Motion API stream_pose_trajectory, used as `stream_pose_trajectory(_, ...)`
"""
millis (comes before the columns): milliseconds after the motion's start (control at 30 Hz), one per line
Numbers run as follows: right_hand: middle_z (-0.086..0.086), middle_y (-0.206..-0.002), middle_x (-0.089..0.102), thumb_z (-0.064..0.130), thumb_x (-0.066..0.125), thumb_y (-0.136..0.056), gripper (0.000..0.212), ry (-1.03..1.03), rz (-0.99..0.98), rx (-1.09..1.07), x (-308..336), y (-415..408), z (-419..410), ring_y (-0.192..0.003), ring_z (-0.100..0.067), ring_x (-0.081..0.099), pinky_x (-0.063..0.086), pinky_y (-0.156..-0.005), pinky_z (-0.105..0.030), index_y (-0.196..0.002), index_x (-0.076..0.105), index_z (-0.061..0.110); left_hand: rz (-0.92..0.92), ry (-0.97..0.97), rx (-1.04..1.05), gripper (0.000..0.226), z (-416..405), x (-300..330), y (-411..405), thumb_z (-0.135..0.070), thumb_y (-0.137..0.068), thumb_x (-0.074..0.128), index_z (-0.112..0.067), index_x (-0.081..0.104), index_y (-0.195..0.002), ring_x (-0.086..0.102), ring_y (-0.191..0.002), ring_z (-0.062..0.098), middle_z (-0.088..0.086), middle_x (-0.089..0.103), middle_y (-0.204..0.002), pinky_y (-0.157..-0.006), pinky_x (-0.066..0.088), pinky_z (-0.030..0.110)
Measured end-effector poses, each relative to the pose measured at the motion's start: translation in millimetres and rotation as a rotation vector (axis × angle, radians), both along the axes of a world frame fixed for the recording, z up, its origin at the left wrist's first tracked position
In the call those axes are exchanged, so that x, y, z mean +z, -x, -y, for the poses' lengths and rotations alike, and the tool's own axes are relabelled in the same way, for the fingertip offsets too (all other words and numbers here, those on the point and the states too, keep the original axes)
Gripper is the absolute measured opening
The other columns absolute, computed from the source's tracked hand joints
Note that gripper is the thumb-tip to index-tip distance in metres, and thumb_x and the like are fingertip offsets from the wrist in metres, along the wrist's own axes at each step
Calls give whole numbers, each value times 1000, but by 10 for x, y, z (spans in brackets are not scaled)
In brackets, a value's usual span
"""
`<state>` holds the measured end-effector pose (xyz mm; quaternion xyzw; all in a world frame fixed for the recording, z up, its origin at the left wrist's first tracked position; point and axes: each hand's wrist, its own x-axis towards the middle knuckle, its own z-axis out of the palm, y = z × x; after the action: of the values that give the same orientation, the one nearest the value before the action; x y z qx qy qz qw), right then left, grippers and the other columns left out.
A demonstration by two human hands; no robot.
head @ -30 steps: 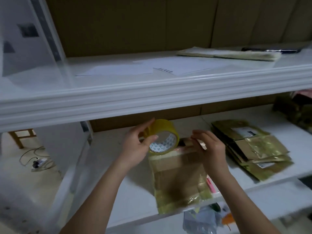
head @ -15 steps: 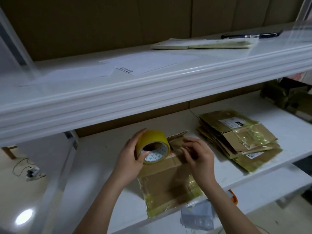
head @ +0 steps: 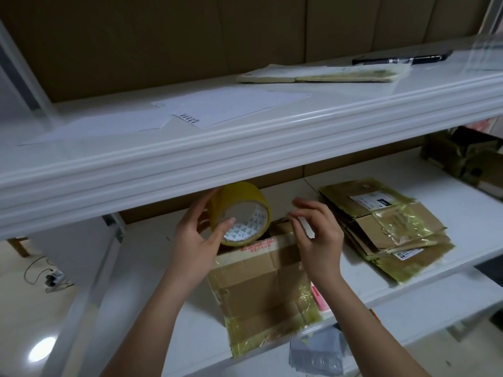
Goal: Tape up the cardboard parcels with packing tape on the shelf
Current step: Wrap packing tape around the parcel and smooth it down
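Observation:
A flat cardboard parcel [head: 255,287], partly covered in yellowish tape, lies on the lower white shelf [head: 168,322] near its front edge. My left hand [head: 196,240] grips a roll of yellow packing tape [head: 239,210] held just above the parcel's far end. My right hand [head: 317,235] hovers to the right of the roll, thumb and forefinger pinching what looks like the clear tape end over the parcel's far right corner.
A stack of taped flat cardboard parcels [head: 386,229] lies to the right on the same shelf. More boxes [head: 468,159] sit at the far right. The upper shelf [head: 245,148] overhangs the hands and carries papers [head: 217,104], a flat parcel [head: 321,74] and a black pen [head: 400,59].
The tape roll has lifted off the parcel and tilted up. My right hand has risen from pressing on the parcel's far end and now pinches at the tape end.

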<state>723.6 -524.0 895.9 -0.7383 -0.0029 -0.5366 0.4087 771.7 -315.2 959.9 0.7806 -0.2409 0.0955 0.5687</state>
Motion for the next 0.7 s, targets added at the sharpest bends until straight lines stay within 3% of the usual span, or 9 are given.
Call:
stream_pose_trajectory(167, -3, -107, 65, -2, 71, -84, 11, -32, -103, -35, -47, -69, 67, -103, -10, 62, 53, -86, -31, -89, 72, 8, -55, 14, -14, 58, 163, -189, -35, -23, -87, 71, -56, 46, -129, 57, -117, 12, -9, 53, -133, -92, 50, 22)
stream_pose_trajectory(333, 3, -104, 65, 3, 72, -85, 7, -61, -161, 23, -228, -62, 83, -100, -6, 62, 57, -78, -38, -90, 73, 8, -110, 17, -2, 65, 160, -334, -53, -21, -89, 70, -61, 39, -129, 61, -109, 6, -14, 53, -128, -94, 54, 35)
stream_pose_trajectory(467, 4, -104, 65, 3, 71, -85, 9, -107, -190, -9, -292, -28, 64, -100, -2, 60, 57, -80, -36, -90, 73, 11, -100, -148, -109, 97, 142, -322, -1, -8, -82, 77, -59, 20, -140, 42, -111, -25, -36, 35, -135, -87, 42, 3)
stream_pose_trajectory(533, 4, -104, 65, 3, 70, -86, 9, -116, -194, -17, -303, -6, 44, -100, -2, 60, 56, -83, -32, -91, 72, 10, -96, -194, -115, 102, 141, -314, 7, -6, -81, 77, -60, 14, -140, 37, -110, -30, -50, 23, -129, -83, 34, -5)
stream_pose_trajectory(600, 2, -104, 65, 2, 70, -85, 10, -104, -186, -31, -299, 15, 41, -99, -2, 60, 53, -86, -25, -90, 72, 9, -78, -235, -100, 104, 152, -305, 25, -8, -83, 75, -70, 9, -135, 37, -116, -21, -56, 18, -127, -93, 33, 0)
stream_pose_trajectory(700, 0, -104, 64, -1, 70, -85, 10, -71, -160, -67, -267, 31, 67, -99, -1, 58, 45, -88, -13, -90, 72, 8, -37, -295, -91, 105, 179, -322, 56, -9, -87, 70, -74, 4, -135, 38, -133, 5, -36, 22, -141, -109, 37, 28)
